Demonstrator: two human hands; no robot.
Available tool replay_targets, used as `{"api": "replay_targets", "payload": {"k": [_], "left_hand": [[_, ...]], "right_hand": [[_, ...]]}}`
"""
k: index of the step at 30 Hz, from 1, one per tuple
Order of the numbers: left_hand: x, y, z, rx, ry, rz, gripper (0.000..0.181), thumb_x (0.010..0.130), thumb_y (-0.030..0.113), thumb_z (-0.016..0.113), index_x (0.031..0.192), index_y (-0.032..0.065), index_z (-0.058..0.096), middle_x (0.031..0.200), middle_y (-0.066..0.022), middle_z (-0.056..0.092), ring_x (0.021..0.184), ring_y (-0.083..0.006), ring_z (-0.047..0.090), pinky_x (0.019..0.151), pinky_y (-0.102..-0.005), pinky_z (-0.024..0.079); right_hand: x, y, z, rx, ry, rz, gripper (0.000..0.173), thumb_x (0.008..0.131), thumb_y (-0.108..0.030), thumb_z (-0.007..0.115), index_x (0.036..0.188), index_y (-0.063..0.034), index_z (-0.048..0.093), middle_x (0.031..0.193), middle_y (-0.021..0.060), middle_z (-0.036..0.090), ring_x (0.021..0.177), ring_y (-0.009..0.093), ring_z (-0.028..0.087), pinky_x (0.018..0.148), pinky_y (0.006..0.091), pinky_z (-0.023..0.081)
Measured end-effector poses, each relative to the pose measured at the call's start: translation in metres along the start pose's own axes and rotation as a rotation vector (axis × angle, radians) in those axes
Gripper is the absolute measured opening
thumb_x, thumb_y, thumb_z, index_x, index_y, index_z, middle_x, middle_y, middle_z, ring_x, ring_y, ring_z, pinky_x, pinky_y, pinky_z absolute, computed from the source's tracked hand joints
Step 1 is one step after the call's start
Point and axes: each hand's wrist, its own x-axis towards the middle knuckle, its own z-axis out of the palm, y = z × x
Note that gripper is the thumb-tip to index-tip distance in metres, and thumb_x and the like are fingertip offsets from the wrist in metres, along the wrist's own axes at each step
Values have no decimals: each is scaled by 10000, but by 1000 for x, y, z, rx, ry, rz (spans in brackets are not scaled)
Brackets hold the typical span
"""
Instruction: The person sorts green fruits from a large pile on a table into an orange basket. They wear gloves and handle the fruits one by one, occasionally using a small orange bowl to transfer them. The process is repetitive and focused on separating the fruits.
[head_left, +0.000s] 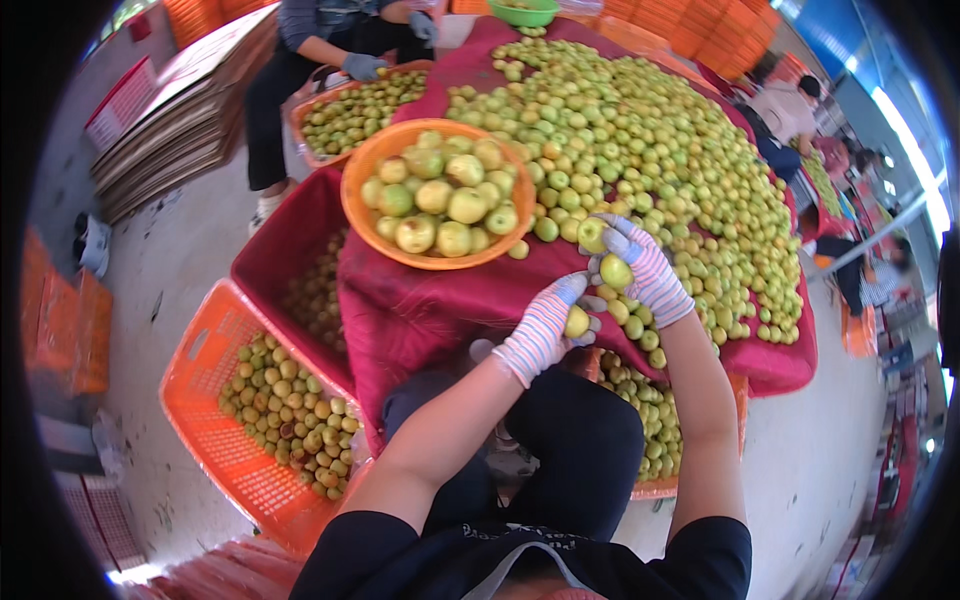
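Observation:
My left hand (550, 324), in a striped work glove, is closed around a yellow-green fruit (577, 322) over the near edge of the red cloth (450, 300). Just right of it, my right hand (634, 262), gloved alike, holds two fruits, one (592, 234) at the fingertips and another (616, 271) against the palm. A heap of small green-yellow fruits (645, 150) spreads over the cloth beyond both hands. To the left, an orange plastic basket (352, 202) full of larger fruits, a few with brown spots, sits on the cloth.
An orange crate (199, 375) of fruit stands at lower left, beside a red-lined bin (262, 255). More fruits (652, 427) lie in a crate under the cloth's near edge. Across, a gloved co-worker (322, 45) sits by another crate (300, 124). Stacked boards (187, 112) stand left; other people are at right.

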Motion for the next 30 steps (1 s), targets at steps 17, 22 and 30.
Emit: {"api": "replay_targets", "payload": {"k": [17,22,30], "left_hand": [[-12,14,8,-189,92,27,310,890,289,570,1090,56,526,896,-112,580,638,-191,555,500,-281,466],[-8,14,-7,-226,49,76,313,920,325,517,1096,66,535,895,-109,606,657,-209,560,537,-299,470],[-7,17,-1,146,183,292,517,891,400,557,1302,129,398,848,-102,587,532,-188,556,435,-291,443]], "right_hand": [[135,17,16,-576,229,113,489,925,-442,442,1146,-34,598,868,158,662,752,255,639,691,376,529],[96,-3,28,112,232,346,539,947,-519,358,1216,-80,516,853,118,640,717,238,619,638,431,545],[32,19,19,622,-14,100,631,956,-513,313,1298,12,391,1277,197,459,1135,320,485,934,512,440]]}}
